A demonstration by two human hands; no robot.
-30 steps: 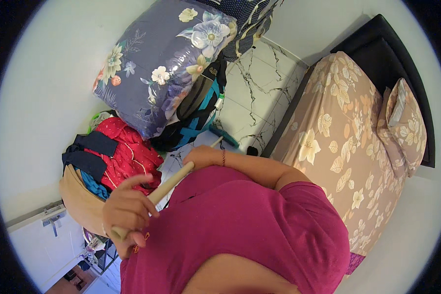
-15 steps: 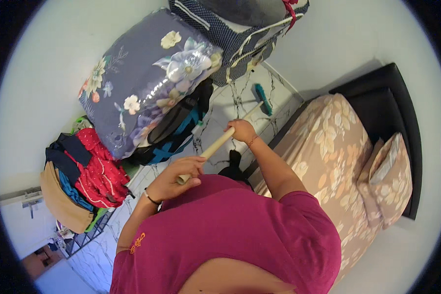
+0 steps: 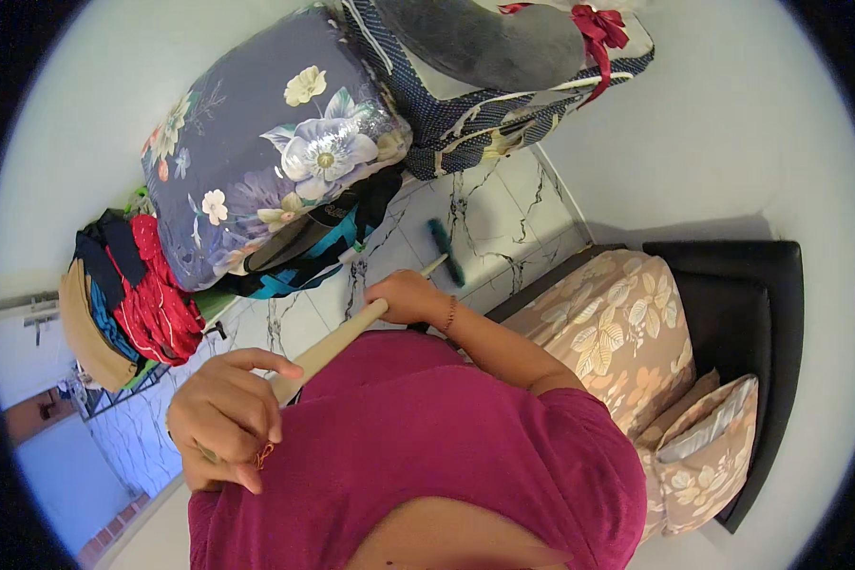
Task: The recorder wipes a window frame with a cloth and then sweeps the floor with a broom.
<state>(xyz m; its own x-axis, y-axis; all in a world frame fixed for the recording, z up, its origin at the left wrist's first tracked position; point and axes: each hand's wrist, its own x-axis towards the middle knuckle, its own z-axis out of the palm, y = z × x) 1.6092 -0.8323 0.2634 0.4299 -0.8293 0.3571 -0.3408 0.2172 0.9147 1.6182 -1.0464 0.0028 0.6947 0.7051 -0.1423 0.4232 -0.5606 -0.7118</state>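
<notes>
A long-handled broom with a pale handle (image 3: 337,351) and a teal bristle head (image 3: 446,253) slants across in front of my body. Its head rests on the marble-patterned floor, beyond my right hand. My right hand (image 3: 407,296) is closed around the middle of the handle. Higher up the handle, close to my chest, my left hand (image 3: 223,408) curls about the top end with its index finger partly extended. The lower stretch of the handle is partly hidden behind my right hand.
A bed (image 3: 589,323) with floral brown bedding and a black headboard (image 3: 774,313) stands at the right. Far left are a floral-patterned package (image 3: 247,161), a black-and-blue bag (image 3: 304,271) and piled clothes (image 3: 152,294). A grey cushion (image 3: 484,43) lies on a patterned bundle (image 3: 446,123).
The broom has been drawn back toward me, its head sliding nearer and leftward over the floor. My left hand has moved down and left, my right hand left and nearer.
</notes>
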